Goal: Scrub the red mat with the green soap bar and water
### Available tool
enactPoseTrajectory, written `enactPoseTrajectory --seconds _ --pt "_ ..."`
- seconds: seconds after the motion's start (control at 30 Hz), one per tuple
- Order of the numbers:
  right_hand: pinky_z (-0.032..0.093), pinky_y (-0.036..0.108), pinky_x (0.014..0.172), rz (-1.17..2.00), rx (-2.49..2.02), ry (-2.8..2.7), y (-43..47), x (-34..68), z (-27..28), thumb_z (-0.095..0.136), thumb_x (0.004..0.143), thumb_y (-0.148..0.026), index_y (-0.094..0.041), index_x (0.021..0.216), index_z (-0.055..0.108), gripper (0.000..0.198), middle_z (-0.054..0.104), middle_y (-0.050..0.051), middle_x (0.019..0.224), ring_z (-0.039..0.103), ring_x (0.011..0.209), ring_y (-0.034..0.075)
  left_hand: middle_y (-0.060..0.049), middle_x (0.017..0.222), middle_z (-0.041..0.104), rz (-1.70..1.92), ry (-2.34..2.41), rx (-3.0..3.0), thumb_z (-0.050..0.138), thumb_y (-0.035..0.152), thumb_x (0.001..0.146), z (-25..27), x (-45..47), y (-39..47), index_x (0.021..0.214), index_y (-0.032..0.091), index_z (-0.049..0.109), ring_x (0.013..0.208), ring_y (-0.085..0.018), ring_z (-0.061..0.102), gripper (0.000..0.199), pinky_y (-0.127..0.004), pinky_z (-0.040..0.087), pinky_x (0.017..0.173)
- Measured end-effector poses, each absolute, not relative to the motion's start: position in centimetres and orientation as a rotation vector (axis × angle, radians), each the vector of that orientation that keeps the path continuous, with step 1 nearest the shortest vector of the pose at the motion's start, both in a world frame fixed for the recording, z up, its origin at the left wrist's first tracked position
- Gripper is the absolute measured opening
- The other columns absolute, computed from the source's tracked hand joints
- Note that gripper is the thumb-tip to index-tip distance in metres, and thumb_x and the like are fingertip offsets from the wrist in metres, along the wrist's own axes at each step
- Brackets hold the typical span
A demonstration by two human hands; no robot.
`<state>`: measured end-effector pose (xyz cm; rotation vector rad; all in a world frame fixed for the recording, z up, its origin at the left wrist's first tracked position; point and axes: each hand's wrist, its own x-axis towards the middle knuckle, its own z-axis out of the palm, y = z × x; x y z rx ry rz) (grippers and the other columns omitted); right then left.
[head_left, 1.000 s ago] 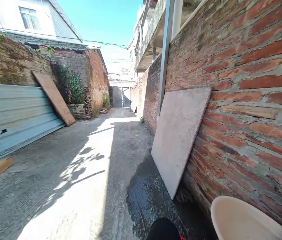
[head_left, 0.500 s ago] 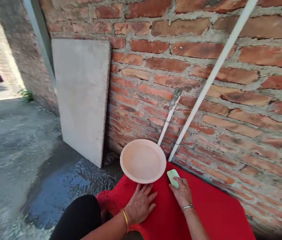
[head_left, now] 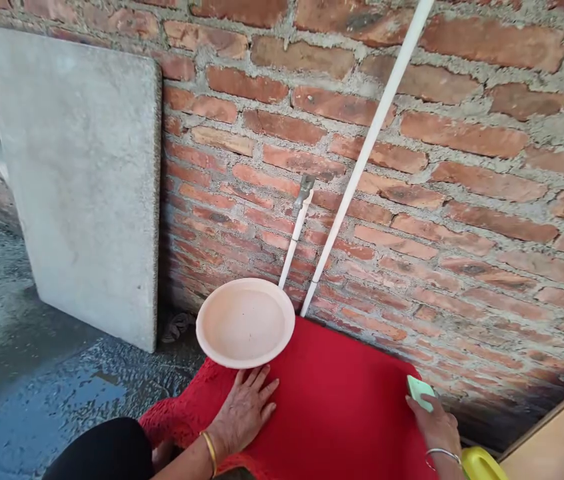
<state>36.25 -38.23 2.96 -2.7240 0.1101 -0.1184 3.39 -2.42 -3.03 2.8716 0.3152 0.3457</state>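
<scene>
My left hand [head_left: 245, 408] lies flat with fingers spread on a red cloth [head_left: 342, 400]. Its fingertips reach the near rim of a pale pink basin [head_left: 247, 360], which stands at the cloth's far left corner. At the right edge of the cloth, my right hand [head_left: 435, 423] grips a pale green, flat, rounded block [head_left: 419, 392]. The underside of this block is hidden, so I cannot tell its exact kind.
A brick wall [head_left: 392, 247] with white pipes [head_left: 362, 160] rises behind the cloth. On the left a grey slab [head_left: 82, 187] leans against it, beside wet concrete floor [head_left: 57, 407]. A yellow object [head_left: 482, 463] and a tan panel [head_left: 557, 440] are at lower right.
My right hand has carried the green block rightward, from near the basin to the cloth's right edge. The view has turned right; my left hand stays by the basin.
</scene>
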Motion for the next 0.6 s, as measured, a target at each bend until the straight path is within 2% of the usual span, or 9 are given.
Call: enactPoseTrajectory --seconds 0.1,0.27,0.37,0.5,0.6 --pt "0.049 0.047 0.101 -0.056 -2.684 -0.171 -31.6 33.5 3.9 0.057 0.074 -0.052 -0.023 0.108 0.068 0.046 0.067 0.014 0.098 0.063 0.111 0.035 -0.008 0.154 0.049 0.398 0.309 2.912 0.043 0.047 0.101 -3.5 3.3 -2.3 0.145 0.038 0.053 0.139 -0.031 0.046 0.046 -0.057 0.031 0.115" --pt "0.049 0.037 0.098 0.012 -2.586 -0.587 -18.4 28.9 3.6 0.062 0.078 -0.042 -0.027 0.113 0.069 0.039 0.064 0.006 0.109 0.064 0.103 0.024 -0.007 0.152 0.052 0.428 0.304 2.953 0.045 0.048 0.1 -4.1 3.2 -1.9 0.144 0.041 0.053 0.138 -0.031 0.048 0.045 -0.056 0.035 0.113" --pt "0.047 0.033 0.096 0.046 -2.544 -0.75 -12.4 27.2 3.0 0.071 0.074 -0.039 -0.031 0.111 0.072 0.038 0.063 0.004 0.112 0.062 0.104 0.023 -0.006 0.151 0.053 0.458 0.294 2.964 0.046 0.048 0.1 -4.7 3.2 -1.5 0.143 0.04 0.055 0.136 -0.03 0.049 0.045 -0.054 0.036 0.113" --pt "0.046 0.033 0.094 0.112 -2.532 -0.849 -8.8 27.1 2.4 0.079 0.069 -0.042 -0.034 0.111 0.072 0.043 0.062 0.003 0.115 0.062 0.103 0.023 -0.005 0.149 0.056 0.469 0.27 2.975 0.047 0.05 0.099 -6.0 3.4 -0.9 0.141 0.041 0.056 0.136 -0.03 0.05 0.044 -0.052 0.039 0.111" --pt "0.046 0.03 0.093 0.144 -2.547 -0.824 -9.9 29.0 2.2 0.079 0.069 -0.043 -0.035 0.112 0.072 0.044 0.062 0.002 0.114 0.062 0.102 0.02 -0.005 0.147 0.057 0.443 0.272 2.985 0.048 0.054 0.097 -7.1 3.6 -0.5 0.14 0.043 0.056 0.134 -0.031 0.052 0.045 -0.053 0.041 0.109"
